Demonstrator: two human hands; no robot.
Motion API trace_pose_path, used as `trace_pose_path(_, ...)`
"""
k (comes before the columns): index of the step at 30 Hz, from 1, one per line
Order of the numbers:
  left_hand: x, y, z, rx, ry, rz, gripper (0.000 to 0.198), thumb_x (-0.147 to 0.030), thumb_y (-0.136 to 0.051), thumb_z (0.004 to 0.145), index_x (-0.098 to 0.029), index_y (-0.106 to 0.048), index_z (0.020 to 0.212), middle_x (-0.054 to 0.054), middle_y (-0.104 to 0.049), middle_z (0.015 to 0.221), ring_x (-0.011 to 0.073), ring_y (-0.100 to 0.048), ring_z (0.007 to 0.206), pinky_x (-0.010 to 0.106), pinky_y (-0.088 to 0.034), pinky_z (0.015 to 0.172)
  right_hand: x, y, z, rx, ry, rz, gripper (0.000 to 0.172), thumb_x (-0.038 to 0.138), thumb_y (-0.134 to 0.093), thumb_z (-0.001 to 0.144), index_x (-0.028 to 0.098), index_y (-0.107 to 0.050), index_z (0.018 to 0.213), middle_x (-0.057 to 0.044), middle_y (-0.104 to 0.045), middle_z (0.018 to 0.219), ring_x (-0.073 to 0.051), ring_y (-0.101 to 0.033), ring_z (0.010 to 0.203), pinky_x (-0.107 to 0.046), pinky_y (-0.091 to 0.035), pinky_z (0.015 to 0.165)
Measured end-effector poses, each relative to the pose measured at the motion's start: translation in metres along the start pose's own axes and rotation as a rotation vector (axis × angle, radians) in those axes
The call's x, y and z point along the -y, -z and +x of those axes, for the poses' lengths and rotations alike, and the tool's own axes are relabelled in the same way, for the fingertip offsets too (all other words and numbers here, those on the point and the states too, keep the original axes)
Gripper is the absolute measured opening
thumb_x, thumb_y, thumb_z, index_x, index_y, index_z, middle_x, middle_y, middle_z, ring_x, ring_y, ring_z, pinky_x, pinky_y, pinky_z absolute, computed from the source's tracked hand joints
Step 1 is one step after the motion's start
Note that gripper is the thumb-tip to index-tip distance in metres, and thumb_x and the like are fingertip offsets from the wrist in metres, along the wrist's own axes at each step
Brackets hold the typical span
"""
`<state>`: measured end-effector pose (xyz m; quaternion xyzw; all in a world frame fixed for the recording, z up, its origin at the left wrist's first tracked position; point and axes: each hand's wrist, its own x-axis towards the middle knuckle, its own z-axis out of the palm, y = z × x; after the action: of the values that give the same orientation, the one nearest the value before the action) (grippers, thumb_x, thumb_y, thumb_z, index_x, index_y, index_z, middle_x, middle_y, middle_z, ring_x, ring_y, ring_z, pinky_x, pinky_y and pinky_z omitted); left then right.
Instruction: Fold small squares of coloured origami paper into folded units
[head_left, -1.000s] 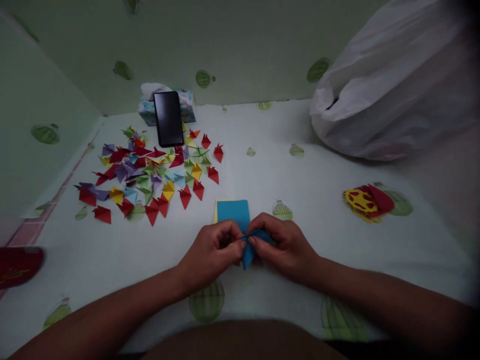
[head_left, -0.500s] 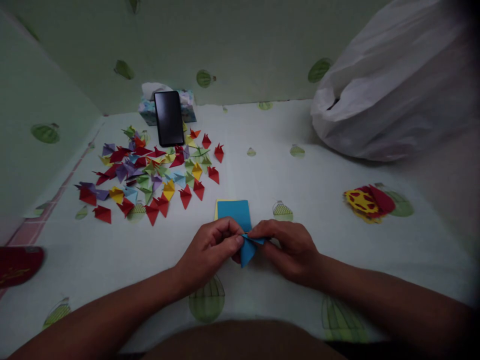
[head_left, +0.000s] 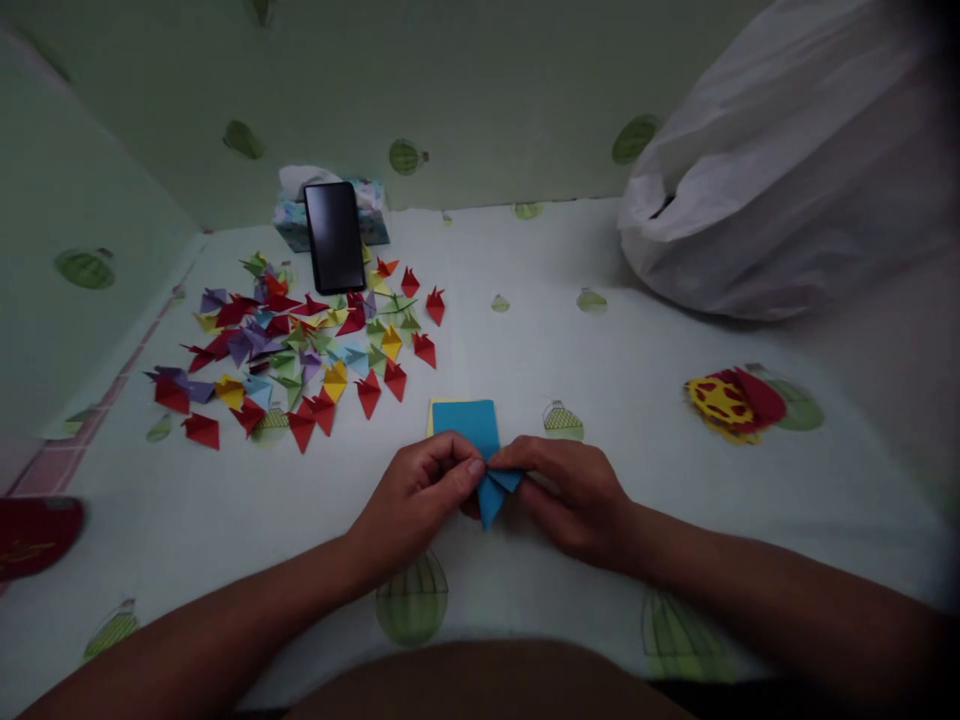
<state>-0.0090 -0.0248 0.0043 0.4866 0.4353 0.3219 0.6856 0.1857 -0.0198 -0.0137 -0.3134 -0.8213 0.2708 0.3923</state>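
Between both hands is a partly folded piece of blue origami paper point(head_left: 492, 498), one pointed flap hanging down and another sticking out to the right. My left hand point(head_left: 431, 485) pinches its left side between thumb and curled fingers. On the right side, my right hand point(head_left: 574, 495) grips the paper, its index finger pressed at the top near my left thumb. Just beyond my fingers lies a stack of square paper point(head_left: 465, 422), blue on top with a yellow edge showing. Part of the folded piece is hidden by my fingers.
Many small folded paper cranes point(head_left: 300, 350) in several colours spread at the left. A phone point(head_left: 335, 238) leans on a tissue box point(head_left: 373, 212) behind them. A white plastic bag point(head_left: 720, 220) stands back right, a red and yellow paper item point(head_left: 739, 402) before it. A red object point(head_left: 37, 535) sits far left.
The right flap of the blue paper has spread and now shows more of its face. My right fingers have shifted slightly left, closer to my left thumb.
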Motion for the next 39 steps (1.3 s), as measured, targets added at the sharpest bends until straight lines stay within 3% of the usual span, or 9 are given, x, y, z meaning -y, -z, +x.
trace_pose_path(3, -0.0007, 0.0008, 0.0011, -0.04, 0.005, 0.006, 0.026, -0.038, -0.063, 0.086, -0.015, -0.059, 0.076, -0.001, -0.059, 0.065, 0.0117, -0.055, 0.061, 0.025, -0.046, 0.062, 0.0008, 0.0008, 0.0029, 0.005, -0.148, 0.173, 0.023, 0.009, -0.048, 0.086, 0.021, -0.058, 0.103, -0.002, -0.071, 0.081, -0.014, -0.068, 0.068, -0.026, -0.054, 0.061)
trace_pose_path(8, -0.0004, 0.0023, 0.0034, -0.058, 0.008, 0.008, 0.024, -0.037, -0.064, 0.085, -0.015, -0.058, 0.076, 0.0, -0.06, 0.065, 0.0123, -0.056, 0.061, 0.026, -0.046, 0.061, 0.0008, 0.0019, 0.0064, 0.051, -0.483, 0.654, 0.008, 0.016, -0.052, 0.09, 0.019, -0.057, 0.095, 0.001, -0.069, 0.069, -0.013, -0.069, 0.061, -0.027, -0.057, 0.06)
trace_pose_path(13, -0.0005, 0.0043, 0.0038, -0.107, -0.032, 0.053, 0.021, -0.033, -0.062, 0.087, -0.015, -0.059, 0.076, -0.002, -0.058, 0.064, 0.011, -0.055, 0.06, 0.025, -0.044, 0.061, -0.0034, 0.0029, 0.0061, 0.041, -0.581, 0.927, 0.016, 0.028, -0.055, 0.094, 0.015, -0.06, 0.103, -0.004, -0.073, 0.075, -0.014, -0.071, 0.063, -0.028, -0.057, 0.064)
trace_pose_path(18, 0.0017, 0.0056, 0.0032, -0.111, -0.053, 0.081, 0.021, -0.032, -0.062, 0.088, -0.015, -0.06, 0.077, -0.001, -0.06, 0.066, 0.0109, -0.056, 0.061, 0.024, -0.044, 0.061, -0.0026, 0.0021, 0.008, 0.063, -0.671, 0.956, 0.024, 0.038, -0.061, 0.092, 0.014, -0.061, 0.095, -0.003, -0.071, 0.071, -0.012, -0.068, 0.056, -0.024, -0.055, 0.057)
trace_pose_path(24, 0.0015, 0.006, 0.0045, -0.069, -0.033, 0.088, 0.021, -0.032, -0.062, 0.089, -0.014, -0.062, 0.078, -0.001, -0.061, 0.066, 0.0109, -0.058, 0.062, 0.023, -0.047, 0.062, -0.0023, -0.0005, 0.0088, 0.087, -0.766, 0.926, 0.02, 0.034, -0.064, 0.089, 0.015, -0.059, 0.084, 0.0, -0.069, 0.062, -0.011, -0.065, 0.048, -0.021, -0.052, 0.049)
trace_pose_path(32, 0.0032, 0.0032, 0.0039, -0.113, 0.033, 0.094, 0.023, -0.035, -0.068, 0.083, -0.013, -0.065, 0.075, 0.0, -0.062, 0.059, 0.0109, -0.058, 0.055, 0.022, -0.046, 0.054, 0.0012, -0.0022, 0.0091, 0.068, -0.717, 0.777, 0.022, 0.036, -0.063, 0.089, 0.015, -0.06, 0.081, 0.001, -0.066, 0.06, -0.01, -0.063, 0.048, -0.021, -0.05, 0.048)
trace_pose_path(39, -0.0008, 0.0013, 0.0046, -0.198, 0.017, 0.065, 0.023, -0.032, -0.066, 0.085, -0.014, -0.064, 0.07, -0.001, -0.062, 0.054, 0.0085, -0.055, 0.05, 0.019, -0.045, 0.05, -0.001, -0.0009, 0.0099, 0.071, -0.716, 0.897, 0.033, 0.047, -0.058, 0.091, 0.015, -0.059, 0.082, -0.002, -0.068, 0.066, -0.011, -0.065, 0.051, -0.023, -0.053, 0.052)
